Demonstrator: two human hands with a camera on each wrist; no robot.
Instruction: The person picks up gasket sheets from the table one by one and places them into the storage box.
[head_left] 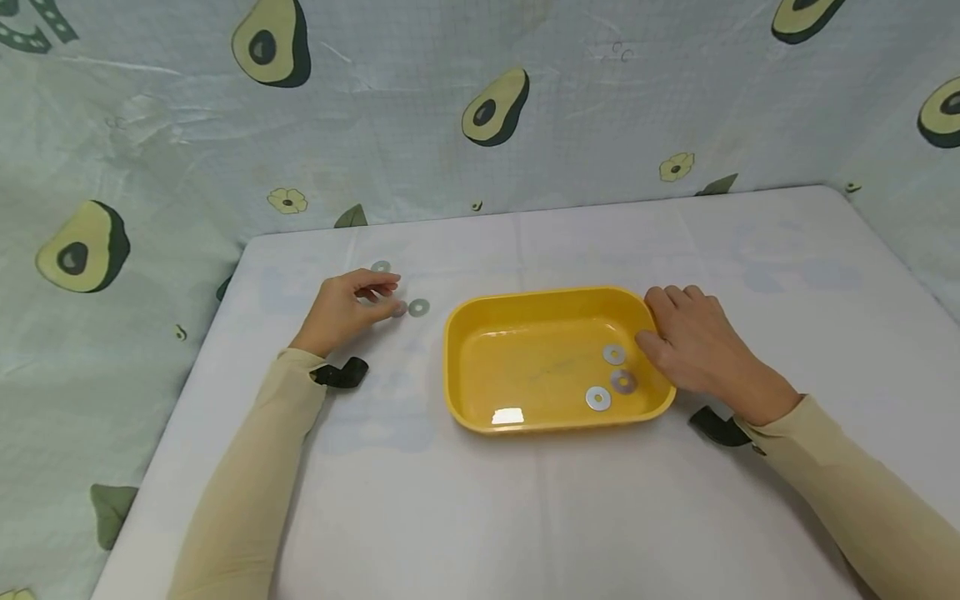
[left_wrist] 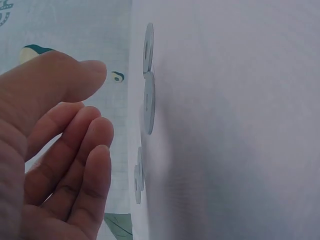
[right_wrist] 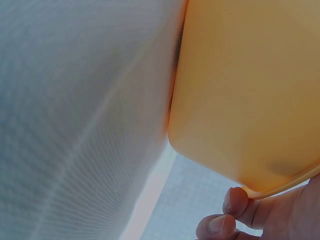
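Observation:
My left hand (head_left: 348,310) hovers over the left side of the table, thumb and fingertips apart with nothing between them. Under and beside its fingers lie several flat metal washers: one washer (head_left: 419,307) is just right of the thumb tip and another washer (head_left: 381,267) is beyond the fingers. In the left wrist view, two overlapping washers (left_wrist: 150,104) lie past the thumb, with two more lower down. At the right end of a yellow plastic tray (head_left: 517,358), my right hand (head_left: 693,346) grips the rim, thumb inside. Three washers (head_left: 614,355) sit inside the tray near that hand.
A white cloth (head_left: 480,517) covers the table. Behind and to the left hangs a pale sheet (head_left: 405,133) printed with avocados. Black wrist straps (head_left: 342,372) show at both cuffs.

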